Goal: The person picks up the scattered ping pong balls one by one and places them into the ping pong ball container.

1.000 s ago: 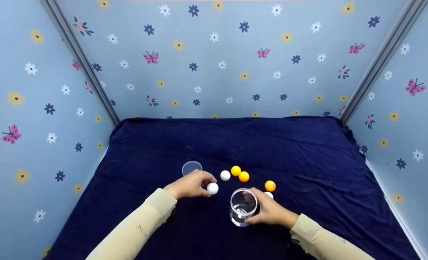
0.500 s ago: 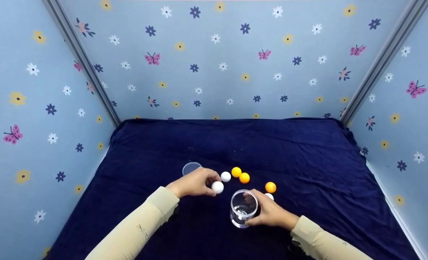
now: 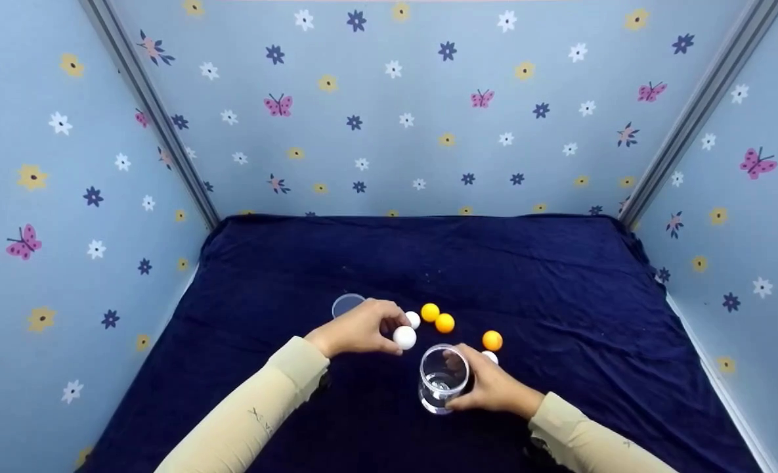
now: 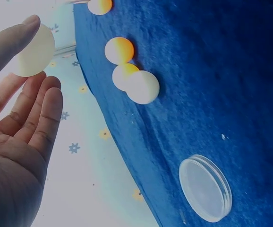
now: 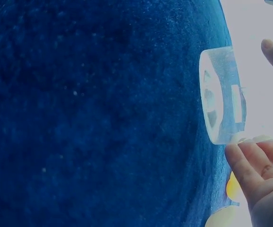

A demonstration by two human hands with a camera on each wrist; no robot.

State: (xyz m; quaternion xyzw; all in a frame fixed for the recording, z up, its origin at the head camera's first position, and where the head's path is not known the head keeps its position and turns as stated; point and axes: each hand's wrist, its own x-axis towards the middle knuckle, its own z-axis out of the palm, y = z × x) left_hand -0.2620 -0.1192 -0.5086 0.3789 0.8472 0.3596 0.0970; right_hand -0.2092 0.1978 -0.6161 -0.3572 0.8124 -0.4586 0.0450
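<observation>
Between thumb and fingers my left hand (image 3: 362, 326) pinches a white ping-pong ball (image 3: 404, 337), held up to the left of a clear jar (image 3: 433, 394). The left wrist view shows the same ball (image 4: 38, 53) between the thumb and the other fingers. My right hand (image 3: 494, 381) grips the jar from its right side; the jar stands upright with its mouth up, and no ball shows inside it. In the right wrist view the jar (image 5: 224, 111) lies between thumb and fingers. A second white ball (image 3: 413, 319) lies just behind the held one, partly hidden.
Two orange balls (image 3: 445, 323) lie touching or nearly so behind the jar. Another orange ball (image 3: 492, 339) and a partly hidden white ball (image 3: 491, 356) lie beyond my right hand. A round clear lid (image 4: 205, 189) rests on the blue cloth (image 3: 283, 263). Patterned walls enclose the back and sides.
My left hand has carried the white ball to the right and slightly away from me, closer to the jar. My right hand and the jar have stayed in place.
</observation>
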